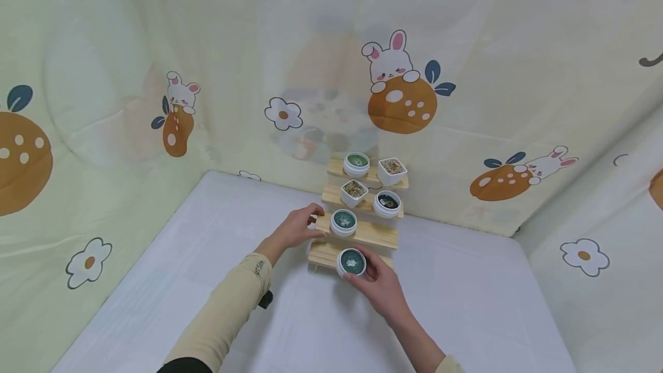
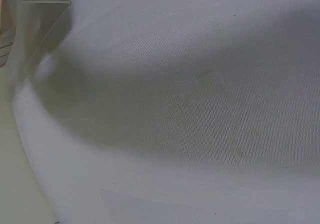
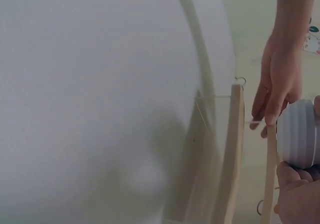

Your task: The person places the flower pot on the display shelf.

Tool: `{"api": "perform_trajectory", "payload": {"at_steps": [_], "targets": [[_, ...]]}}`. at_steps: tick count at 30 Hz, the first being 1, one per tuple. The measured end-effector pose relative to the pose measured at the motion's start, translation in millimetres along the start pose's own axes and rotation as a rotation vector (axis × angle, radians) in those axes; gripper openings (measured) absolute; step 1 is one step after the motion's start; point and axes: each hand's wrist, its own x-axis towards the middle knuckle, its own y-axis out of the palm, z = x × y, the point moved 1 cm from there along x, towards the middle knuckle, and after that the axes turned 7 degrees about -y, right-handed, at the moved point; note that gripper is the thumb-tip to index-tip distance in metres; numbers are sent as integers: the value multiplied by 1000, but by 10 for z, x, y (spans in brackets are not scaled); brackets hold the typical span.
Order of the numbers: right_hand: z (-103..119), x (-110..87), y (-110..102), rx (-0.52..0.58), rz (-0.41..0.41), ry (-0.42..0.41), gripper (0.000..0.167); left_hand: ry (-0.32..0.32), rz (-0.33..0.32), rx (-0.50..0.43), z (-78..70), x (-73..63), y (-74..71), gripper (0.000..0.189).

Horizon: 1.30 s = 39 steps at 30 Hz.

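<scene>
A tiered wooden stand (image 1: 375,235) carries several small white pots. My left hand (image 1: 296,228) grips the left end of its second board from the bottom, thumb below and fingers above. With my right hand (image 1: 382,285) I hold a round white pot (image 1: 352,262) with a dark green top and a pale pattern, over the lowest board. A similar green-topped pot (image 1: 343,222) stands on the board my left hand grips. In the right wrist view, the held pot (image 3: 296,134) shows ribbed white sides, with right-hand fingers (image 3: 302,184) against it. The left wrist view shows neither hand.
Higher up stand a square pot (image 1: 354,191) with grainy contents, a round pot (image 1: 387,204) with a dark top, a round green-topped pot (image 1: 356,163) and another square pot (image 1: 392,170). A printed cloth wall (image 1: 311,45) rises close behind. White cloth covers the table (image 1: 466,304).
</scene>
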Motion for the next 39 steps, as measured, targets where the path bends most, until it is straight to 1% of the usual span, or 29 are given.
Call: {"api": "perform_trajectory", "payload": {"at_steps": [11,18,21,31,39], "targets": [[83,171,-240,-67,-40,17,69,3,2,0,-5,-4,-7,48],[45,285,-348,-64,-67,57,68,12,0,0,-2,-9,-7,48],[29,329,-390,-74,-73,60,69,10,3,3,-1,-12,-5,48],[3,463,-476,-130,-102,77,69,14,6,10,6,-10,-10,49],[-18,542,-479,-172,-95,100,74,24,2,-13,16,-12,-4,48]]}}
